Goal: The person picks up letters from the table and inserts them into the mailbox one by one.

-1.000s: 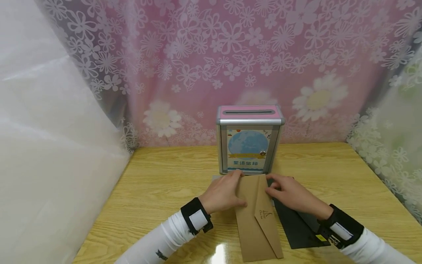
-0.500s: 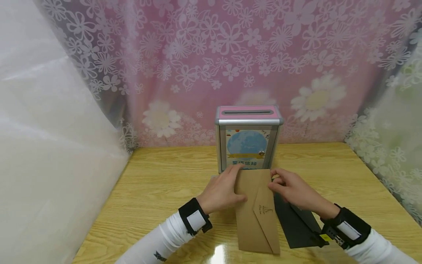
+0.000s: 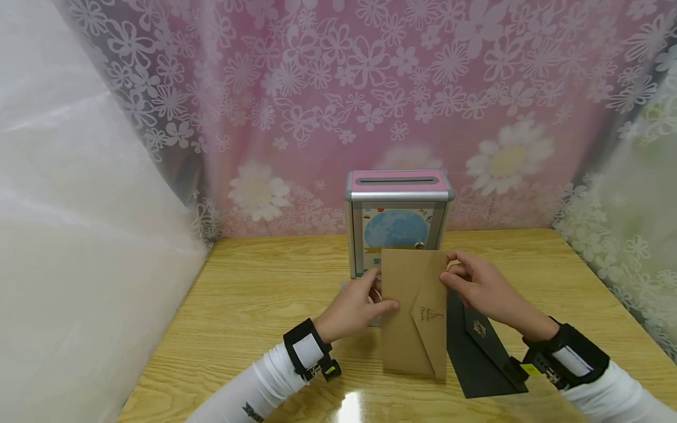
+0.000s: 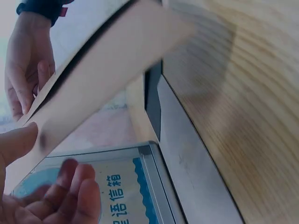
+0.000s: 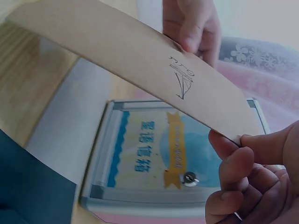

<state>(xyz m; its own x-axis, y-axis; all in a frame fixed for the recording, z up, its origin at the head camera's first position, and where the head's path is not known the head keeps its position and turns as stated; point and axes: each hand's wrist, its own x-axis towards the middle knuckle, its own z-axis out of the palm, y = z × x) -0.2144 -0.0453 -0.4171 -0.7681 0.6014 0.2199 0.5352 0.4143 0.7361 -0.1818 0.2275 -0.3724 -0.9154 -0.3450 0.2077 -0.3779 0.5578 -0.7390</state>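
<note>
A brown kraft envelope [image 3: 402, 335] with a pointed flap and a small sailboat print stands raised, tilted, before a metal-framed letter box [image 3: 396, 195]. My right hand [image 3: 483, 291] pinches its upper right edge between thumb and fingertips, as the right wrist view shows. My left hand [image 3: 346, 308] holds the left edge, its thumb [image 4: 21, 140] against the paper and the other fingers [image 4: 77, 191] curled on the far side. The envelope hides the lower part of the box's front. A black envelope [image 3: 483, 358] with a gold print lies on the table by my right hand.
The box has a pink top with a slot [image 3: 398, 181] and a round lock [image 5: 190, 179] on its front. A pale flat sheet [image 4: 182, 158] lies at its foot. Behind the wooden table [image 3: 264, 294] hangs a pink flowered curtain [image 3: 328, 117].
The brown envelope has come up off the table, its top edge now over the box's front. My right hand rose with it, moving right; the left hand shifted its hold along the left edge.
</note>
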